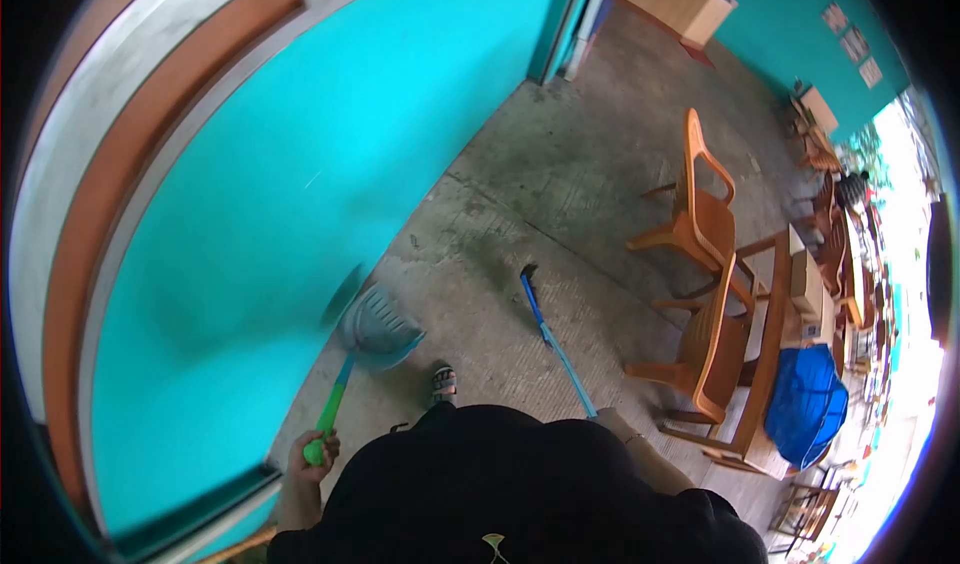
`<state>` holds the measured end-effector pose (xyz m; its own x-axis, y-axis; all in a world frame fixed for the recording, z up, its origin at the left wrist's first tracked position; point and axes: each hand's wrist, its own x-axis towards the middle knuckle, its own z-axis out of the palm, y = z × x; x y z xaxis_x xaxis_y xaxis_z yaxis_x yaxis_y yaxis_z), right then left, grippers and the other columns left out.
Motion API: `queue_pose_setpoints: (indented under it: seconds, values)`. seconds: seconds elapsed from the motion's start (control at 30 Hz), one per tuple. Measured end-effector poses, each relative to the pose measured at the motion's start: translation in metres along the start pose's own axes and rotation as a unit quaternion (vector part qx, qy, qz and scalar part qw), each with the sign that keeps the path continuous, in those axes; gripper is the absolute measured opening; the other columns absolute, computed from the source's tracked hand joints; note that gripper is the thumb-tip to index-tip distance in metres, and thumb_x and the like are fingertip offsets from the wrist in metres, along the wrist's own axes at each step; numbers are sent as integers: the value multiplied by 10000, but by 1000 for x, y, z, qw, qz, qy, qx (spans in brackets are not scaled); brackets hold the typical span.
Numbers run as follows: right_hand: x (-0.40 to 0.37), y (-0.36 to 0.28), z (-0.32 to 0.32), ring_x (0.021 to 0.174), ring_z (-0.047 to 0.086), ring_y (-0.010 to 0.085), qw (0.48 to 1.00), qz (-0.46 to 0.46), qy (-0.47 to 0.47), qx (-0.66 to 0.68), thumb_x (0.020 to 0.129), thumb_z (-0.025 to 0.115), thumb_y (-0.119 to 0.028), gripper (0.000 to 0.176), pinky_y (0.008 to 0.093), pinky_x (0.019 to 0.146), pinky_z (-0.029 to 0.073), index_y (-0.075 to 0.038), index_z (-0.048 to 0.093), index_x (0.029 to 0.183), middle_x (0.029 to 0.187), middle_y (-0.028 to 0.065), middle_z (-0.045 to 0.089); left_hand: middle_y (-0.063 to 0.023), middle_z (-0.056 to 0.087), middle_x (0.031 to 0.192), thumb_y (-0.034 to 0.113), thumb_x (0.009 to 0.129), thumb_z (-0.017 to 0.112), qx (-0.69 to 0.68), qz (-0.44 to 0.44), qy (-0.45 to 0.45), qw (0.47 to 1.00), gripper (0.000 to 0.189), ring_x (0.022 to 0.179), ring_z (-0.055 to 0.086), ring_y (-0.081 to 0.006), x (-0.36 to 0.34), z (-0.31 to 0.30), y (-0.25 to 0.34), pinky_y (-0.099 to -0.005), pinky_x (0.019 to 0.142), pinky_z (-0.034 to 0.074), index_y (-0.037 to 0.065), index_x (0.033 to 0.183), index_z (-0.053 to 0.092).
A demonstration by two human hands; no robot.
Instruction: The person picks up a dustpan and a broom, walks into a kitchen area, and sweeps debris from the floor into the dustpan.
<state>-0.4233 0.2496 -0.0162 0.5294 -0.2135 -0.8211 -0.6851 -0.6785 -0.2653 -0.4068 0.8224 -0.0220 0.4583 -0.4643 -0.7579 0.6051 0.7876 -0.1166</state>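
Observation:
My left hand is closed round the green end of a long-handled dustpan. Its grey-blue pan with a slotted surface is low by the turquoise wall, left of my sandalled foot. In my right hand is the light-blue stick of a broom; my fingers are partly hidden behind my dark shirt. The broom's blue head with dark bristles is at floor level ahead of me, to the right of the dustpan and apart from it.
A turquoise wall runs along my left. To the right, two orange plastic chairs stand by a wooden table holding boxes and a blue bag. A wooden cabinet is at the far end of the concrete floor.

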Motion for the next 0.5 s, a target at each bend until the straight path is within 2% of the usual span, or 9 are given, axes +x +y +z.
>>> queue_pose_setpoints:
  seconds: [0.03, 0.1, 0.23, 0.3, 0.33, 0.4, 0.43, 0.47, 0.5]
  values:
    - [2, -4, -3, 482, 552, 188, 1000, 7, -2, 13, 723, 603, -178, 221, 315, 455, 438, 34, 558, 676, 581, 100, 567, -90, 472, 771, 137, 770, 491, 11, -7, 7, 1000, 302, 595, 500, -140, 17, 24, 12, -231, 520, 486, -74, 975, 424]
    - [5, -16, -16, 480, 553, 187, 992, 39, 42, 113, 716, 613, -191, 236, 312, 459, 437, 36, 565, 671, 562, 101, 560, -94, 468, 775, 146, 783, 494, -25, -55, -35, 998, 311, 620, 502, -144, 58, 75, 32, -246, 541, 472, -72, 991, 417]
    - [25, -21, -43, 529, 574, 194, 983, 63, 52, 167, 708, 614, -203, 249, 308, 504, 451, 43, 576, 706, 605, 116, 580, -97, 464, 767, 150, 788, 501, 26, -78, -11, 997, 335, 634, 501, -154, 148, 174, 43, -243, 569, 469, -80, 1013, 405]
    - [44, -16, -57, 582, 583, 210, 982, 46, 93, 159, 697, 618, -188, 234, 311, 552, 456, 41, 580, 721, 632, 130, 587, -98, 462, 764, 159, 788, 509, 44, -87, -3, 995, 357, 629, 498, -160, 194, 225, 40, -236, 580, 463, -90, 1020, 398]
    - [56, -12, -66, 582, 583, 210, 979, 50, 100, 168, 697, 618, -188, 234, 311, 552, 456, 41, 580, 721, 632, 130, 587, -91, 475, 742, 165, 776, 510, 15, -92, 19, 995, 379, 624, 496, -165, 213, 252, 35, -251, 590, 466, -96, 1026, 394]
    - [86, 6, -82, 635, 588, 223, 982, -4, 100, 163, 690, 620, -191, 236, 326, 598, 453, 38, 589, 736, 671, 136, 601, -82, 482, 724, 165, 766, 511, 19, -97, 16, 995, 394, 617, 495, -165, 257, 305, 26, -260, 590, 465, -98, 1032, 387]
    - [109, 29, -79, 635, 588, 223, 980, 0, 104, 167, 690, 620, -191, 236, 326, 598, 453, 38, 589, 736, 671, 136, 601, -74, 489, 707, 165, 757, 513, 13, -93, 14, 995, 409, 610, 493, -165, 275, 328, 20, -269, 590, 465, -101, 1038, 380]
    - [150, 58, -83, 631, 586, 218, 972, -108, 154, 141, 694, 617, -195, 238, 325, 597, 450, 36, 593, 743, 674, 126, 604, -63, 499, 685, 167, 739, 517, 33, -78, 12, 996, 431, 591, 489, -163, 294, 354, 14, -278, 574, 462, -109, 1038, 374]
    - [169, 60, -107, 626, 584, 214, 951, -210, 200, 111, 698, 614, -199, 240, 324, 596, 447, 34, 596, 750, 678, 117, 606, -63, 499, 685, 167, 739, 517, 40, -82, 0, 996, 431, 591, 489, -163, 314, 377, 12, -278, 574, 462, -109, 1038, 374]
